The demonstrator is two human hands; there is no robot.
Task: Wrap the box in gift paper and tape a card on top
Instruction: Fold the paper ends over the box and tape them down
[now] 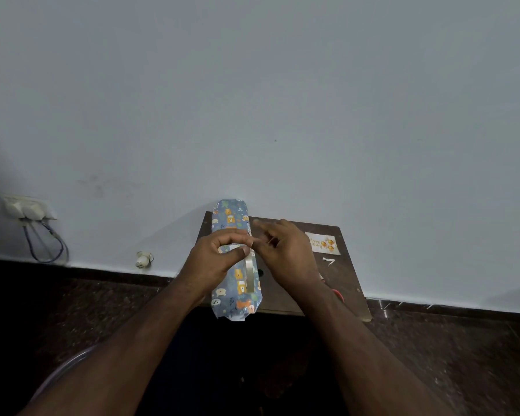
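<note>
Keep the wrapped box (236,259) flat on the small wooden table (297,295), lengthwise toward the wall. Its blue animal-print paper is closed, with a pale tape strip (249,274) along the seam. Press that strip down fully. Your left hand (215,258) pinches something small above it; your right hand (285,250) hovers, fingers loosely curled, holding nothing visible. The card (321,243) lies well apart, to the right.

Wrapped box (236,259): long, narrow, covered in blue animal-print gift paper, lying lengthwise near-to-far on the tabletop's left part, near end overhanging the edge. Card (321,242): pale, gold balloons, flat at far right, well apart.
</note>
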